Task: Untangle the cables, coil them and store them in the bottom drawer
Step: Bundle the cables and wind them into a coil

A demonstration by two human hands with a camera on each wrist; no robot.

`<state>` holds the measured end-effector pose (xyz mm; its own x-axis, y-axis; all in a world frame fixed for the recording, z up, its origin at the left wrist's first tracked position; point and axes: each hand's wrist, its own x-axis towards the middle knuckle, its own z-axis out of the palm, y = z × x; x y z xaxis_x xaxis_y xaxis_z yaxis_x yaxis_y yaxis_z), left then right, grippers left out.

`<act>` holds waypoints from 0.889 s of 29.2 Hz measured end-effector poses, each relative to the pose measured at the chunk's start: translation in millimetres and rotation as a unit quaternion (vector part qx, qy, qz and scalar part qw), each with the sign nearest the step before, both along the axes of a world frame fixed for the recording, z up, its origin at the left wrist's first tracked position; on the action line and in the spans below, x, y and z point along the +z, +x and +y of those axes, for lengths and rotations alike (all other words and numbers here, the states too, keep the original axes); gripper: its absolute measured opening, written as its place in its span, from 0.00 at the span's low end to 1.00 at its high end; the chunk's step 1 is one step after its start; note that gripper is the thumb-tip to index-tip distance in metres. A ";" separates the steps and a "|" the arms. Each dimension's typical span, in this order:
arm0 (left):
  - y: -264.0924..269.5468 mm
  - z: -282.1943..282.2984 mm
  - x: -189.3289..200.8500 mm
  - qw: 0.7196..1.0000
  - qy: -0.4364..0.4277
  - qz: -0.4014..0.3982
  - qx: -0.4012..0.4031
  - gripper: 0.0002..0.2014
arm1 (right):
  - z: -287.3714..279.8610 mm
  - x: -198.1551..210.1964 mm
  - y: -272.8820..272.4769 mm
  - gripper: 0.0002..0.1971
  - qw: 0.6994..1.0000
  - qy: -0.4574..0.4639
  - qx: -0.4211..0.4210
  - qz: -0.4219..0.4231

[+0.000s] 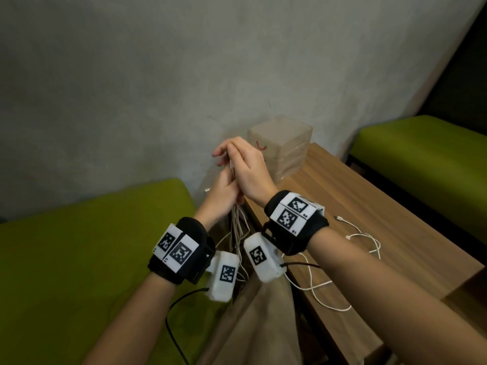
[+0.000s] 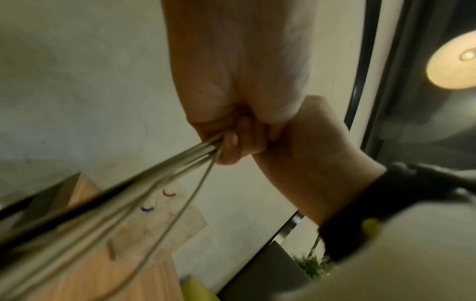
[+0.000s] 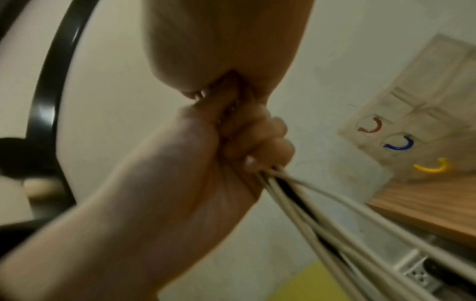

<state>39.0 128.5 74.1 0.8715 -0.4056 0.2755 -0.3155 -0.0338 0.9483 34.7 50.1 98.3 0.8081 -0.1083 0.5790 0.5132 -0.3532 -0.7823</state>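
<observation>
A bundle of white cables (image 1: 238, 227) hangs between my wrists, off the table's left edge. My left hand (image 1: 224, 192) grips it from below, fingers curled round the strands (image 3: 322, 213). My right hand (image 1: 245, 167) sits just above and holds the top of the same bundle (image 2: 154, 183). A loose white tail (image 1: 320, 285) trails over the table edge. Another white cable (image 1: 366, 237) lies on the wooden table (image 1: 369, 193). The translucent drawer unit (image 1: 287, 148) stands at the table's far corner by the wall, its drawers shut. Its lowest handle is yellow (image 3: 432, 168).
Green padded benches flank the table, one on the left (image 1: 79, 246) and one at the far right (image 1: 421, 154). A grey wall stands close behind the drawer unit. A thin black wire (image 1: 174, 320) hangs from my left wrist camera.
</observation>
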 end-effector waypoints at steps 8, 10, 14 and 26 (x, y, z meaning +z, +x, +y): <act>-6.9 -11.0 0.3 0.993 -0.105 0.039 0.027 0.11 | -10.0 -27.1 -13.5 0.24 0.999 -0.053 -0.013 0.000; -4.1 -10.1 7.2 0.987 -0.144 0.058 0.032 0.15 | -7.3 -42.2 -23.4 0.34 0.998 -0.008 0.014 0.055; 6.0 -9.5 12.7 0.971 -0.213 0.109 -0.001 0.18 | -2.5 -63.9 -36.0 0.25 0.995 -0.014 0.034 0.097; 0.1 -47.0 -6.2 0.985 -0.149 0.060 -0.066 0.13 | -49.2 -67.4 -42.6 0.16 0.991 0.009 -0.014 0.132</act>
